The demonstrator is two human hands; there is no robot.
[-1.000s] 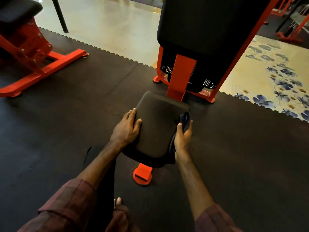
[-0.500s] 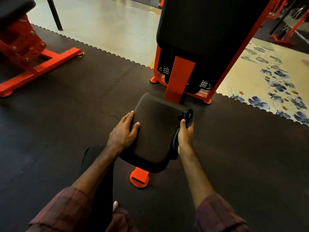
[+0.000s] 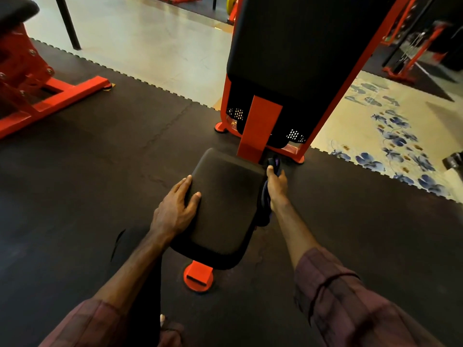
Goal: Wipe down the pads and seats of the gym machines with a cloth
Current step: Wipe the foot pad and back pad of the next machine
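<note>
Right hand [image 3: 276,187], fingers curled round the dark cloth [image 3: 266,206], has slid forward along the right edge of the seat [image 3: 223,196] to its back corner beside the red post [image 3: 259,131], so that side looks nearly wiped; left hand [image 3: 175,209] stays flat on the seat's left edge, fingers relaxed, steadying it. The tall back pad [image 3: 295,41] probably comes next

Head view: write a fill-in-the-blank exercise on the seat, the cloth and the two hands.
1. The dark cloth is gripped by the ____ hand.
2. The left hand rests on the black ____ of the machine.
3. The cloth is pressed against the seat's ____ side edge.
4. The frame post behind the seat is coloured ____.

Missing words: right; seat; right; red
</note>
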